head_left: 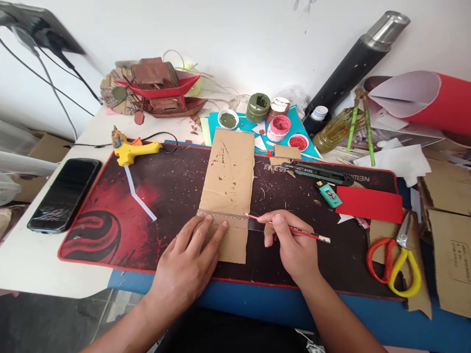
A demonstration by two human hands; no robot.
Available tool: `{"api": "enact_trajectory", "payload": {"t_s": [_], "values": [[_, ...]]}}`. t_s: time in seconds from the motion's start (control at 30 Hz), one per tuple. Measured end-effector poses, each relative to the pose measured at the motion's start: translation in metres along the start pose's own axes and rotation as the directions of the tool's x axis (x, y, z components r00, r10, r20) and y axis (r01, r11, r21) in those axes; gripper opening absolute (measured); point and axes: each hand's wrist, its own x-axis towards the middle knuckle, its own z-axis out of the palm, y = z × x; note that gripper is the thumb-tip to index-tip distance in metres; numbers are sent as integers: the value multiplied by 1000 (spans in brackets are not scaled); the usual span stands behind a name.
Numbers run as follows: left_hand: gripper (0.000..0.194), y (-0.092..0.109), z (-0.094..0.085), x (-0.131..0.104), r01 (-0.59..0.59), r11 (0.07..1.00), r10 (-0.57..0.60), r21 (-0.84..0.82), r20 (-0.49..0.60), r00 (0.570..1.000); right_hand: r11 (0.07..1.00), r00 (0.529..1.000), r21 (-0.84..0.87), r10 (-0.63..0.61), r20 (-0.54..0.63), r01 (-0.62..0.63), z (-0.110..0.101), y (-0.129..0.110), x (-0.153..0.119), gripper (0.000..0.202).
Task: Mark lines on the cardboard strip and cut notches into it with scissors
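Note:
A long piece of brown cardboard (231,181) lies on the dark and red desk mat (176,196). Across its lower part runs a clear ruler (231,219). My left hand (191,255) lies on the ruler and cardboard with its fingers spread, pressing them down. Between the fingers of my right hand (294,242) is a red and black pencil (305,232), its tip touching the cardboard's right edge by the ruler. The ruler's right end sticks out past the cardboard, under the pencil.
A yellow glue gun (134,151) and a black phone (65,193) are at the left. Paint jars (257,109) and model boats (158,88) stand behind. Right of the cardboard lie a utility knife (320,173), red card (370,204) and scissors (403,250).

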Motion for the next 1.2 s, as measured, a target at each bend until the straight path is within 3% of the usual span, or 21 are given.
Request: {"api": "enact_trajectory", "payload": {"t_s": [0.13, 0.47, 1.2], "values": [[44, -1, -1, 1, -6, 1000, 6, 1, 7, 1000, 999, 1000, 33, 5, 14, -6, 2, 1, -1, 32], [44, 0, -3, 2, -2, 1000, 2, -6, 7, 1000, 992, 997, -118, -30, 66, 38, 3, 1, -2, 38], [45, -1, -5, 5, -8, 1000, 8, -18, 1, 1000, 984, 996, -173, -20, 92, 36, 5, 0, -2, 38]]}}
